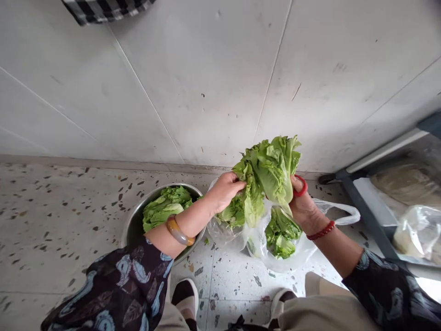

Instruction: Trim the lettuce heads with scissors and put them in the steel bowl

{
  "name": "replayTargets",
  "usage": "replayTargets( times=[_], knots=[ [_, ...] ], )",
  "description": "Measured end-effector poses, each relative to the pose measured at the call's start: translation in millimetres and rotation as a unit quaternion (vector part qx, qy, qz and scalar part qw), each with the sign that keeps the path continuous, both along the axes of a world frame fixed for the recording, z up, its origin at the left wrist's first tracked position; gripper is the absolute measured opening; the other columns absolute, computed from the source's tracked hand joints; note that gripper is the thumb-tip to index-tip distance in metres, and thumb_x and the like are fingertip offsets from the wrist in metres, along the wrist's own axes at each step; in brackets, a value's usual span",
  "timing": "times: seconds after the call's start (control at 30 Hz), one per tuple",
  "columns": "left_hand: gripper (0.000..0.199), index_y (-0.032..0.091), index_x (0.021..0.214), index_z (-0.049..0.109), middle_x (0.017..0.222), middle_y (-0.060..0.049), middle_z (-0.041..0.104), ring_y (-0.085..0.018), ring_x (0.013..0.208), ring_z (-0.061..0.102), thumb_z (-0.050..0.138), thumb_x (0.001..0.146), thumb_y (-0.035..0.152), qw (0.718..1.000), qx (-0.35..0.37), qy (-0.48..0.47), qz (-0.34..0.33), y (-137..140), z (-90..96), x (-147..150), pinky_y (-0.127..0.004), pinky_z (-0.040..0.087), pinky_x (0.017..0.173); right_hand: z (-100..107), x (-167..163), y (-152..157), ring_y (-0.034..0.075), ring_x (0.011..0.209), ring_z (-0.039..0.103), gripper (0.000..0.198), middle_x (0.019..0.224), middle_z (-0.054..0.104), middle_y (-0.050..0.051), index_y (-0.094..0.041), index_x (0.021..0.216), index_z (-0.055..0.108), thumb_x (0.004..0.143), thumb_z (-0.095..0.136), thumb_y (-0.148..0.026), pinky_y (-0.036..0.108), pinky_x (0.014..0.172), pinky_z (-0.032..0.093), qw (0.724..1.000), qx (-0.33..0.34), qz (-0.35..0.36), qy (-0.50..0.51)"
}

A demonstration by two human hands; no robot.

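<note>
Grip, right: right hand (305, 209) closed about the lower end of one lettuce head (275, 170); a red loop (301, 186) sat at the thumb, the rest of its object hidden.
Grip, left: left hand (225, 188) pinched an outer leaf at the near side of the same head, thumb against fingers.
Lettuce head, location: held between both hands, tilted, raised above the plastic bags and before the pale wall (206, 82).
Metal bowl: one, round (135, 232), on the speckled floor (86, 220) at the left, partly covered by the left forearm; contents, bowl lettuce (168, 204), leafy and green, heaped toward the far side.
Right-hand bag: one, translucent plastic (292, 263), open, on the floor below the right hand, a handle spread to the right; contents, bagged lettuce (280, 234).
Left-hand bag: one, clear plastic (220, 232), between bowl and right-hand bag; green leaves showed at it, partly hidden.
Rack: blue-grey frame (367, 211), far right; contents, a clear bag (422, 230) with pale matter, not identifiable.
</note>
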State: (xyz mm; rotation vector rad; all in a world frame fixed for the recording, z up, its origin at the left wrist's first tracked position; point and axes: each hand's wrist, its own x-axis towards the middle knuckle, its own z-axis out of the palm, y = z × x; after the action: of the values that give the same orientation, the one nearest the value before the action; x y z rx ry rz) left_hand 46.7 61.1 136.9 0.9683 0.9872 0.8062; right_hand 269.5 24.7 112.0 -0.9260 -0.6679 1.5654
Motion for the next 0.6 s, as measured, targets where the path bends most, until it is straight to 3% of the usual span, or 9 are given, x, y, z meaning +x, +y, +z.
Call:
replayTargets(
  times=[0.1, 0.23, 0.3, 0.4, 0.5, 0.6],
  knots=[
    [0.008, 0.015, 0.085, 0.067, 0.076, -0.002, 0.07, -0.016, 0.072, 0.066, 0.067, 0.077, 0.013, 0.999, -0.028, 0.024, 0.007, 20.3, -20.7, -17.3, -0.029, 0.054, 0.073, 17.4, 1.0, -7.5, 0.024, 0.092, 0.078, 0.029, 0.099, 0.083, -0.001, -0.031, 0.098, 0.078, 0.077, 0.083, -0.05, 0.035, 0.071, 0.067, 0.998, -0.017, -0.061, 0.02],
    [0.019, 0.016, 0.101, 0.065, 0.096, -0.009, 0.076, -0.023, 0.088, 0.073, 0.059, 0.084, 0.012, 0.983, -0.073, 0.171, -0.016, 38.9, -72.5, -35.7, -0.031, 0.056, 0.074, 38.2, -6.7, -35.5, 0.026, 0.11, 0.075, 0.025, 0.122, 0.079, -0.004, -0.038, 0.105, 0.077, 0.082, 0.077, -0.049, 0.043, 0.078, 0.069, 0.987, -0.051, -0.151, 0.033],
    [0.024, 0.014, 0.106, 0.066, 0.113, -0.017, 0.076, -0.032, 0.107, 0.073, 0.065, 0.082, 0.015, 0.971, -0.094, 0.219, -0.03, 42.5, -100.8, -45.8, -0.036, 0.057, 0.083, 38.2, -15.8, -50.6, 0.028, 0.12, 0.072, 0.028, 0.132, 0.076, -0.005, -0.041, 0.108, 0.077, 0.082, 0.076, -0.052, 0.047, 0.083, 0.068, 0.981, -0.061, -0.182, 0.034],
    [0.051, 0.014, 0.124, 0.066, 0.147, -0.023, 0.063, -0.04, 0.141, 0.055, 0.078, 0.074, 0.017, 0.96, -0.105, 0.258, -0.033, 44.7, -129.9, -62.7, -0.039, 0.049, 0.104, 24.2, -30.0, -65.4, 0.03, 0.119, 0.071, 0.034, 0.131, 0.077, -0.002, -0.041, 0.11, 0.077, 0.079, 0.08, -0.053, 0.049, 0.085, 0.067, 0.977, -0.085, -0.194, 0.031],
    [0.076, 0.017, 0.146, 0.055, 0.163, -0.021, 0.049, -0.041, 0.148, 0.049, 0.083, 0.076, 0.029, 0.961, -0.101, 0.255, -0.038, 43.6, -134.0, -76.2, -0.039, 0.046, 0.109, 2.5, -39.4, -67.9, 0.028, 0.106, 0.076, 0.037, 0.117, 0.081, 0.0, -0.038, 0.111, 0.078, 0.077, 0.084, -0.05, 0.046, 0.083, 0.068, 0.98, -0.104, -0.171, 0.025],
    [0.079, 0.017, 0.15, 0.053, 0.151, -0.021, 0.061, -0.036, 0.131, 0.063, 0.08, 0.084, 0.051, 0.981, -0.09, 0.148, -0.087, 33.6, -122.7, -78.6, -0.041, 0.052, 0.102, -16.2, -44.5, -60.2, 0.025, 0.092, 0.078, 0.038, 0.103, 0.083, -0.002, -0.036, 0.109, 0.079, 0.076, 0.085, -0.054, 0.042, 0.078, 0.067, 0.984, -0.121, -0.12, 0.042]
  ],
)
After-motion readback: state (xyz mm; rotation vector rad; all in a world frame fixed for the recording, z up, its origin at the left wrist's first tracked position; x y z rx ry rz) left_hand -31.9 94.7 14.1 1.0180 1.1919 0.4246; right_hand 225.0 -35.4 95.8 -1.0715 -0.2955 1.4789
